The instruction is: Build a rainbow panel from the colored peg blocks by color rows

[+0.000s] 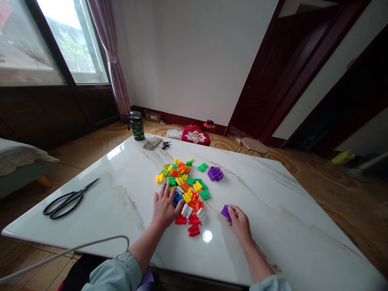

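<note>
In the head view, the right hand [239, 221] pinches a purple block [225, 212] between thumb and fingers, a purple cluster [215, 173] lies beyond that grip, a mixed block pile [186, 186] lies to its left, and the left hand [165, 207], fingers spread and unclosed, reaches over the pile's left side.

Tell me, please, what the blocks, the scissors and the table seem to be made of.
Blocks: likely smooth plastic, from the bright even colours. Scissors: probably metal, dark and slim towards the tip; the black handle finish could be paint or plastic. Table: polished, veined, reflective like marble; real stone or imitation, unclear.
</note>
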`<state>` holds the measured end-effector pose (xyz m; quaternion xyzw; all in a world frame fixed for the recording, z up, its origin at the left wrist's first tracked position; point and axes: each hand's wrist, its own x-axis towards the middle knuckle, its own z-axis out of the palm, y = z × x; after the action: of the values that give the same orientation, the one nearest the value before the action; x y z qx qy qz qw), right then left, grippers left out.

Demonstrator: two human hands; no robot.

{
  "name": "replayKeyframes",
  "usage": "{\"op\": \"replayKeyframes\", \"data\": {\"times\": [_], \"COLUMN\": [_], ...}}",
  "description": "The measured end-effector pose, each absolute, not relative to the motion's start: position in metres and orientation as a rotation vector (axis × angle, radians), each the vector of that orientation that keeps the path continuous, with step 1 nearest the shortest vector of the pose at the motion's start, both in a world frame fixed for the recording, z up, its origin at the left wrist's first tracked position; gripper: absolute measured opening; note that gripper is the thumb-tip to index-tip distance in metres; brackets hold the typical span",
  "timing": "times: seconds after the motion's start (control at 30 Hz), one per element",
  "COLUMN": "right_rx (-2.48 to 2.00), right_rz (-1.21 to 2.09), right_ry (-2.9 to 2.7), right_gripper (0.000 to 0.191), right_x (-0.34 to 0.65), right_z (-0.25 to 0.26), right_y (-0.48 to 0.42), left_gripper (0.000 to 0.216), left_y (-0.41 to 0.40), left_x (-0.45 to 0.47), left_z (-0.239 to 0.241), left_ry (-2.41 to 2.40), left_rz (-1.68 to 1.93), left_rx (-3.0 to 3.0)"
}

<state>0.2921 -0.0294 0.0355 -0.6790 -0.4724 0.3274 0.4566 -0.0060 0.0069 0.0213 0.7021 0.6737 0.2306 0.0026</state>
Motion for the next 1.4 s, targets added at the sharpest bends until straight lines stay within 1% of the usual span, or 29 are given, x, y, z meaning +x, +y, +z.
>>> {"op": "replayKeyframes", "data": {"times": [0.1,0.17,0.23,0.33,0.4,0.43,0.53,0.6,0.7,0.8,0.83,0.93,1.0,1.1,1.17,1.23,1.3,1.4], "right_rx": [-1.750,-1.829,-1.950,-2.170,-2.279,-2.307,-2.283,-2.241,-2.173,-2.056,-2.000,-1.826,-1.739,-1.650,-1.628,-1.651,-1.676,-1.635], "right_rz": [0.862,0.828,0.678,0.369,0.309,0.329,0.485,0.517,0.407,0.317,0.325,0.406,0.446,0.446,0.360,0.225,0.134,0.153], "right_ry": [-1.169,-1.270,-1.450,-1.665,-1.707,-1.719,-1.723,-1.670,-1.588,-1.577,-1.586,-1.638,-1.657,-1.628,-1.552,-1.437,-1.381,-1.509], "right_gripper": [0.042,0.036,0.026,0.008,0.010,0.015,0.039,0.047,0.040,0.040,0.038,0.024,0.018,0.025,0.029,0.029,0.023,0.022], "right_x": [0.304,0.311,0.315,0.314,0.310,0.308,0.307,0.310,0.318,0.320,0.320,0.313,0.307,0.297,0.289,0.281,0.273,0.262], "right_z": [0.037,0.042,0.050,0.064,0.073,0.077,0.081,0.078,0.066,0.047,0.041,0.028,0.025,0.026,0.028,0.025,0.019,0.007], "right_y": [-0.009,0.005,0.020,0.042,0.053,0.058,0.066,0.066,0.062,0.057,0.056,0.058,0.065,0.078,0.083,0.082,0.076,0.065], "left_gripper": [0.059,0.059,0.059,0.059,0.059,0.059,0.059,0.060,0.059,0.059,0.059,0.058,0.059,0.058,0.058,0.058,0.058,0.058], "left_y": [0.007,0.007,0.007,0.008,0.008,0.008,0.008,0.008,0.008,0.008,0.008,0.008,0.009,0.009,0.009,0.009,0.009,0.008], "left_x": [-0.006,-0.006,-0.006,-0.006,-0.006,-0.006,-0.006,-0.006,-0.006,-0.006,-0.005,-0.006,-0.006,-0.006,-0.007,-0.007,-0.007,-0.007], "left_z": [0.021,0.020,0.019,0.018,0.018,0.018,0.020,0.021,0.022,0.021,0.021,0.019,0.017,0.016,0.016,0.016,0.016,0.016], "left_ry": [2.113,2.113,2.112,2.107,2.104,2.104,2.107,2.104,2.098,2.097,2.096,2.096,2.095,2.096,2.100,2.103,2.105,2.108], "left_rz": [0.718,0.721,0.731,0.746,0.751,0.750,0.741,0.736,0.740,0.749,0.752,0.764,0.771,0.766,0.758,0.755,0.754,0.748], "left_rx": [2.195,2.191,2.187,2.185,2.188,2.190,2.191,2.191,2.192,2.186,2.186,2.190,2.193,2.196,2.200,2.200,2.198,2.197]}}
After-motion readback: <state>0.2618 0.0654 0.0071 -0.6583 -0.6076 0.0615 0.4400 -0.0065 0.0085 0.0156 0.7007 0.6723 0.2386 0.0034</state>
